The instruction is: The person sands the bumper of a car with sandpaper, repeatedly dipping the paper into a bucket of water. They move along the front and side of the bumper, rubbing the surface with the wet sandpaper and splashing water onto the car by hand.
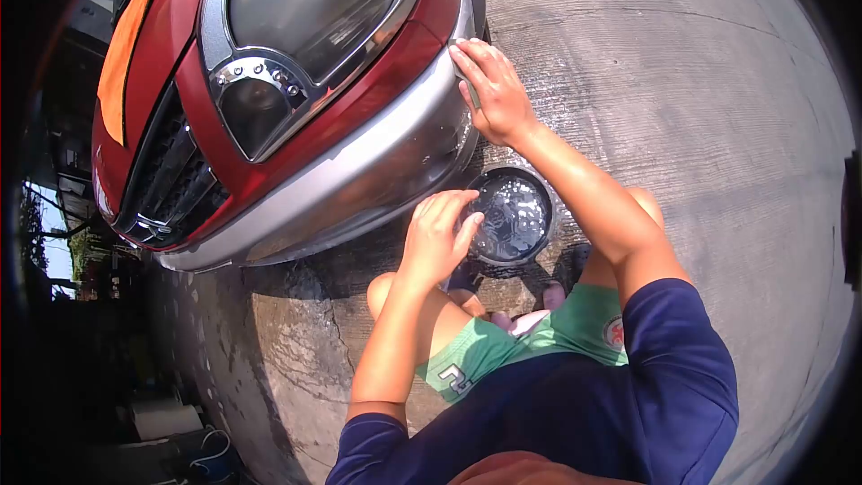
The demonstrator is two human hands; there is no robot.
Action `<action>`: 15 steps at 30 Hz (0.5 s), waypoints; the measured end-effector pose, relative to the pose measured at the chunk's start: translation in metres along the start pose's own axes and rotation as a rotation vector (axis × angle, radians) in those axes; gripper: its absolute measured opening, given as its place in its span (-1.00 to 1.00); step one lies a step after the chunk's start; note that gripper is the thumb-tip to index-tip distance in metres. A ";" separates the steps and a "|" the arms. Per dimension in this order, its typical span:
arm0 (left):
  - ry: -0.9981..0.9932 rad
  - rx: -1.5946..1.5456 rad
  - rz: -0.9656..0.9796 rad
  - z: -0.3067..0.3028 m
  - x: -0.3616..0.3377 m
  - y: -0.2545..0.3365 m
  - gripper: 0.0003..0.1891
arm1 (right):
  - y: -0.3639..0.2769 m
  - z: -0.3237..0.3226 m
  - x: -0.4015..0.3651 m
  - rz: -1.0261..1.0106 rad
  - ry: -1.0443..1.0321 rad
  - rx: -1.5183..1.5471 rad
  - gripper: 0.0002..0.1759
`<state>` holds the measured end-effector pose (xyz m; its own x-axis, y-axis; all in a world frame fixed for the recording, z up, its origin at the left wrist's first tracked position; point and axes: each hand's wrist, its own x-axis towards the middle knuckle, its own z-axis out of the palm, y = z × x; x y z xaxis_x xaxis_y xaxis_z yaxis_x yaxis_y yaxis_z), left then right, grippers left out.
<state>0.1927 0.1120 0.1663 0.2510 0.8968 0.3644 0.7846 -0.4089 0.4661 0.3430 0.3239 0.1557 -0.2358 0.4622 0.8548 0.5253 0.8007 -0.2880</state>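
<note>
My right hand [494, 94] is at the silver lower bumper [337, 166] of a red car, by its corner under the headlight. Its fingers lie close together against the bumper edge, and a thin greyish piece shows between thumb and fingers, too small to name. My left hand [438, 232] hovers beside the left rim of a round black basin [549, 216] of water, its thumb apart from its fingers and nothing seen in it. The basin stands on the ground between the bumper and my knees.
An orange cloth [121, 72] lies over the car's hood at the upper left. Wet patches mark the concrete floor [682, 126] around the basin and bumper. My bent knees and feet are close behind the basin. Dark clutter and a pale box [166, 419] are at the lower left.
</note>
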 end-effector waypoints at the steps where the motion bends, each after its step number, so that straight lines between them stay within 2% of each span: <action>1: 0.177 0.162 0.123 -0.028 0.010 -0.015 -0.72 | -0.017 0.001 -0.006 -0.118 -0.079 0.067 -0.33; 3: 0.330 0.293 0.196 -0.070 0.024 -0.038 -0.76 | -0.061 -0.001 -0.022 -0.354 -0.236 0.193 -0.33; 4: 0.302 0.346 0.291 -0.087 0.033 -0.046 -0.74 | -0.054 -0.005 -0.017 -0.421 -0.297 0.112 -0.34; 6: 0.255 0.440 0.538 -0.113 0.059 -0.054 -0.69 | -0.020 -0.010 0.003 -0.202 -0.176 0.027 -0.32; 7: 0.222 0.437 0.557 -0.117 0.067 -0.058 -0.64 | -0.011 -0.013 0.008 -0.073 -0.145 -0.012 -0.33; 8: 0.173 0.442 0.602 -0.111 0.081 -0.061 -0.61 | -0.043 0.008 -0.007 -0.080 -0.050 0.179 -0.29; 9: 0.147 0.449 0.659 -0.106 0.093 -0.064 -0.57 | -0.059 0.008 -0.013 -0.199 -0.181 0.259 -0.32; 10: 0.105 0.435 0.684 -0.104 0.093 -0.071 -0.50 | -0.046 0.005 -0.008 -0.258 -0.202 0.218 -0.32; 11: 0.062 0.408 0.672 -0.105 0.089 -0.073 -0.43 | -0.032 0.000 -0.004 -0.307 -0.220 0.180 -0.32; 13: -0.029 0.377 0.626 -0.105 0.089 -0.074 -0.41 | 0.001 -0.006 0.005 -0.129 -0.131 0.108 -0.31; 14: -0.109 0.392 0.603 -0.103 0.092 -0.073 -0.33 | -0.013 0.008 -0.002 -0.059 -0.045 0.167 -0.31; 15: -0.136 0.398 0.567 -0.103 0.095 -0.069 -0.28 | -0.028 0.012 -0.010 -0.021 -0.046 0.255 -0.31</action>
<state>0.1035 0.2083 0.2521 0.7311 0.5872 0.3474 0.6528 -0.7500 -0.1060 0.3208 0.3008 0.1498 -0.2849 0.4568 0.8427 0.2987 0.8777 -0.3748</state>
